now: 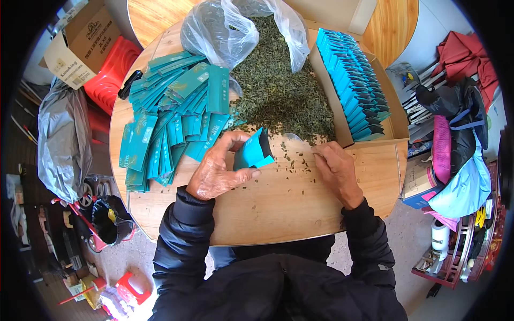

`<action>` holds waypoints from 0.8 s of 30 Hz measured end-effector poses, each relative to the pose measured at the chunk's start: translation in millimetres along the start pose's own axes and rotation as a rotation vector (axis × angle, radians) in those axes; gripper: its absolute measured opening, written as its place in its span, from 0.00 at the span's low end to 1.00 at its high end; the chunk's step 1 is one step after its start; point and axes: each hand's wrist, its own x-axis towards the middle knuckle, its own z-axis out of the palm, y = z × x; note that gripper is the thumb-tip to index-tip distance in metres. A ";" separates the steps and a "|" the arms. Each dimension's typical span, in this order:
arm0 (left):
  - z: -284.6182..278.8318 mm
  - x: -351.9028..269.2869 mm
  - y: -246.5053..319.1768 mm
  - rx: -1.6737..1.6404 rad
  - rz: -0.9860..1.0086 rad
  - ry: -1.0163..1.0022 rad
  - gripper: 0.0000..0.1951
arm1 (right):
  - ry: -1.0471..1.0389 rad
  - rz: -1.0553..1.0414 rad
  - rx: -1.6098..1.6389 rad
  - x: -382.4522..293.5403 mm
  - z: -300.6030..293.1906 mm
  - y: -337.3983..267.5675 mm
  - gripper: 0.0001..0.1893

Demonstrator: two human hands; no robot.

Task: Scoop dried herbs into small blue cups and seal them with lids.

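My left hand [220,168] holds a small teal packet [249,151] between thumb and fingers, tilted, its open dark mouth facing right. Over the tabletop to the right, my right hand [336,168] has its thumb and fingertips drawn together; whether something is pinched there is unclear. Just left of those fingertips shows the curved edge of a clear plastic piece [293,137]. Beyond both hands spreads a heap of dried green leaves, like loose tea [283,92], spilling from a clear plastic bag [219,34]. Flat teal packets [174,108] lie in an overlapping pile left of the heap.
Right of the leaves, a cardboard box [387,88] holds a tight row of upright teal packets [351,84]. A black object [129,84] rests at the round wooden table's [277,216] left edge. Beyond stand a printed carton [82,44] and a red plastic stool [112,76].
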 end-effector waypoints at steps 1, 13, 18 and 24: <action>-0.3 -0.2 -0.5 0.001 0.001 -0.002 0.36 | 0.003 0.001 -0.001 1.4 -1.7 -2.6 0.11; -7.5 2.7 -11.3 -0.475 -0.152 0.027 0.29 | -0.119 0.171 -0.021 9.6 -53.2 -30.4 0.04; -10.9 6.1 -8.6 -0.401 -0.148 0.042 0.26 | -0.209 0.099 -0.184 33.8 -42.6 -20.2 0.03; -12.6 5.9 -8.3 -0.384 -0.146 0.058 0.23 | -0.048 0.025 -0.228 59.3 -3.3 -7.3 0.03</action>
